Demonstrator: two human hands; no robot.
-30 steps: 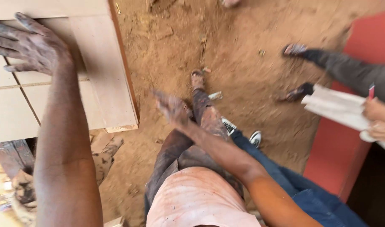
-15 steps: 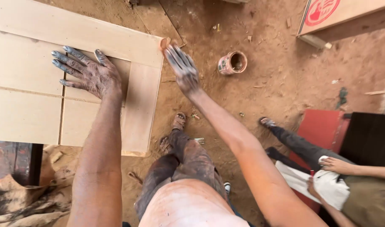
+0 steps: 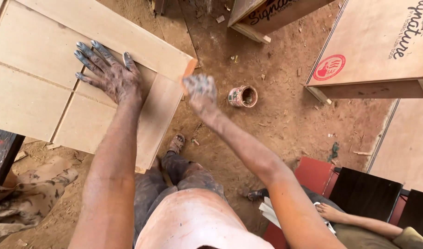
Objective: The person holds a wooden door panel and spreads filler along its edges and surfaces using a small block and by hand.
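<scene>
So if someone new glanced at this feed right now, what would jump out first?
Probably the stained left hand, pressed flat with fingers spread on the pale panelled board at upper left. Next, the right hand at the board's right edge, blurred, so its grip is unclear. Just right of it, a small open tin lies on the reddish dirt floor.

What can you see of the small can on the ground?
The can is a small round tin lying tipped on its side on the dirt floor, open mouth facing right and up toward the camera. Its outside is smeared with reddish and pale stains; the inside looks dark, contents unclear. No lid shows. It lies right of the panel, close beside the right hand. Nothing touches it but the ground.
</scene>
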